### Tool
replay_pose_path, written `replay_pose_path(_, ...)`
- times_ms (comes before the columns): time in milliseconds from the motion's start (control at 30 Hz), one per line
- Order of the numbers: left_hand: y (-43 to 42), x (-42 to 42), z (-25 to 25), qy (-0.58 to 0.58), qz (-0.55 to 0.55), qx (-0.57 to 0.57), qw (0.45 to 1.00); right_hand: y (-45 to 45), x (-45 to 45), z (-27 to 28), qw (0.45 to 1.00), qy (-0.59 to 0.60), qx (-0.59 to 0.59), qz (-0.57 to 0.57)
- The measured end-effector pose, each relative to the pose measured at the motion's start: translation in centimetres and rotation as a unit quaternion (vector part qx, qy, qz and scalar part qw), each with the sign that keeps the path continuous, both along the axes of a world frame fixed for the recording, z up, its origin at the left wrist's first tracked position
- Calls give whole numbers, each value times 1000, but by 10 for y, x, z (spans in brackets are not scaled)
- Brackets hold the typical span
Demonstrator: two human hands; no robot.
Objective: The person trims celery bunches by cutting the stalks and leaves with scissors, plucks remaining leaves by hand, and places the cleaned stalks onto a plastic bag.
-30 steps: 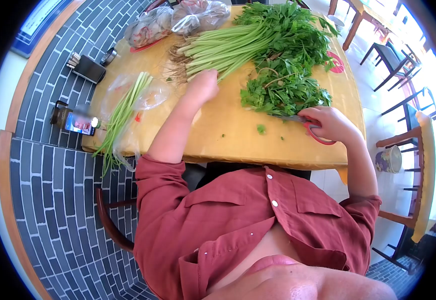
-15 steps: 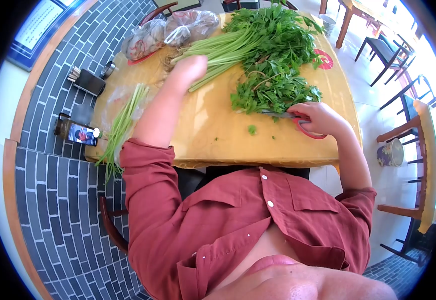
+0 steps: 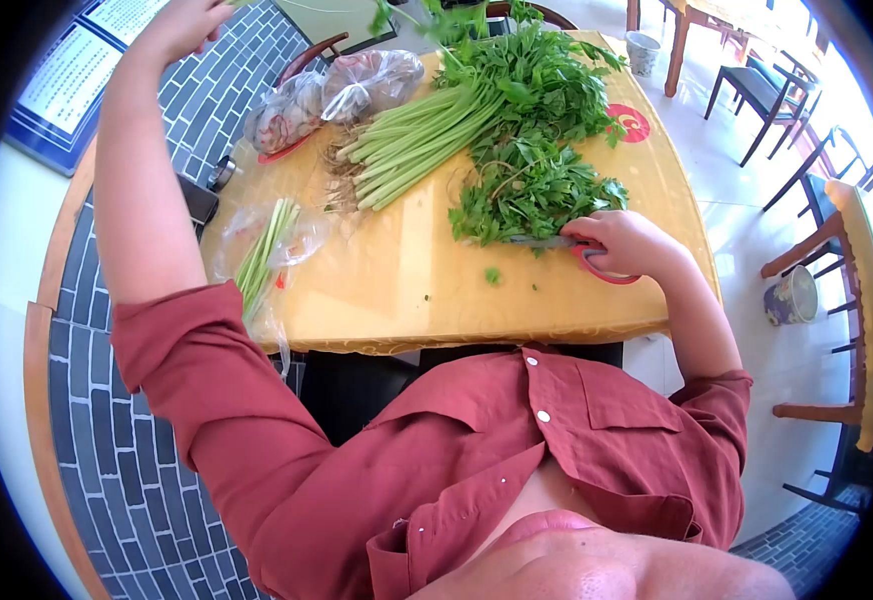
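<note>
High at the top left, my left hand [image 3: 183, 30] is closed around a thin celery stalk [image 3: 297, 6] that runs partly out of view. Leaves hang blurred at the top middle, apparently from that stalk. My right hand [image 3: 629, 243] grips scissors by their red handles [image 3: 609, 271], the blades pointing left beside a pile of cut celery leaves [image 3: 532, 190]. Behind it lies a large bunch of celery, its pale stalks [image 3: 422, 140] and roots towards the left. Separate stalks [image 3: 269, 260] rest on a clear plastic bag at the table's left side.
The table has a yellow cloth [image 3: 387, 290]. Two filled plastic bags [image 3: 372, 82] stand at its far left, near a brick-patterned wall [image 3: 107, 440]. Small green scraps [image 3: 493, 275] lie near the right hand. To the right are chairs [image 3: 762, 95], a bin [image 3: 792, 297] and another table.
My left hand has gone from the celery's root end up and to the left, drawing a stalk out of the bunch. My right hand stays almost in place with the scissors.
</note>
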State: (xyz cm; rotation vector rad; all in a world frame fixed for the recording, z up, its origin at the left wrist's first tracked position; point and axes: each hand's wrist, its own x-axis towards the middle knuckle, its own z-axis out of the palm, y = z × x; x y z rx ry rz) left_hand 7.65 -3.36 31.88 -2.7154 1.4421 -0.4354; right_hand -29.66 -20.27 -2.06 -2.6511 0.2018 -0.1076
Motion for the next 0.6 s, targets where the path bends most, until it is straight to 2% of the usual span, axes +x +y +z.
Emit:
replay_pose_path(33, 7, 23, 0, 40, -20, -43, 998, 0, 0, 1, 1000, 4, -19, -6)
replay_pose_path(100, 20, 10, -20, 157, -20, -187, 969, 2, 1, 2, 998, 8, -56, -12)
replay_pose_path(167, 21, 24, -42, 299, -51, -234, 924, 3, 1, 5, 996, 11, -93, -12)
replay_pose_path(200, 23, 23, -60, 401, -107, -270, 869, 5, 1, 7, 996, 16, -91, -8)
replay_pose_path(267, 19, -12, -100, 571, -133, -358, 727, 8, 1, 14, 996, 26, -86, -5)
replay_pose_path(333, 12, -30, -139, 668, -144, -398, 612, 7, 1, 17, 997, 24, -74, 0)
replay_pose_path(400, 4, -24, -177, 780, -181, -347, 489, 7, -2, 16, 998, 19, -64, 1)
replay_pose_path(433, 0, -40, -190, 777, -164, -369, 483, 5, -3, 13, 998, 14, -61, 1)
replay_pose_path(500, -13, -49, -224, 827, -198, -354, 390, 2, -5, 13, 999, 5, -36, 1)
replay_pose_path(567, -20, -67, -244, 838, -202, -349, 368, 1, -8, 15, 1000, 0, 6, 0)
replay_pose_path(600, -23, -73, -252, 842, -206, -348, 356, -1, -9, 13, 998, -53, 27, 16)
